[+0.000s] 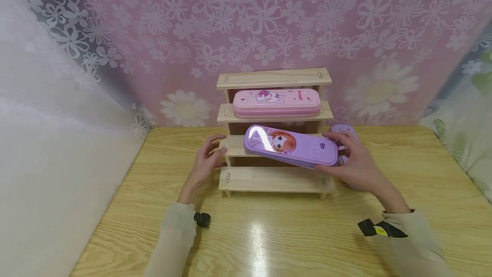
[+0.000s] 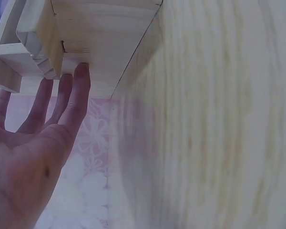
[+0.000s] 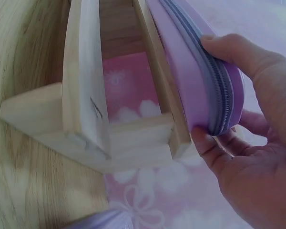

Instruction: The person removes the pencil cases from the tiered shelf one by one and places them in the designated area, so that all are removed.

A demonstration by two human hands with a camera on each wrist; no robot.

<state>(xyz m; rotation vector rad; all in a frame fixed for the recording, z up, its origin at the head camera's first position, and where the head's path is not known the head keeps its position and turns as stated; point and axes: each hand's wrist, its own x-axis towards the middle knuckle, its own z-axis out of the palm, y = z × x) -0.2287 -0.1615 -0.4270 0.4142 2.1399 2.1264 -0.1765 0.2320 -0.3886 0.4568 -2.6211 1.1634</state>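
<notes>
- The right hand point(image 1: 355, 163) pinches the right end of the purple pencil case point(image 1: 291, 146) between thumb and fingers, at mid frame.
- The case lies tilted on the second step of the wooden rack point(image 1: 273, 179); it could slide off the front edge if released at this slant.
- The left hand point(image 1: 207, 161) is spread, its straight fingertips point(image 2: 81, 71) touching the rack's left end, wrist low over the table point(image 1: 269, 234).
- A pink pencil case point(image 1: 276, 102) sits one step higher.
- Another purple case point(image 1: 344, 131) lies behind the right hand.
</notes>
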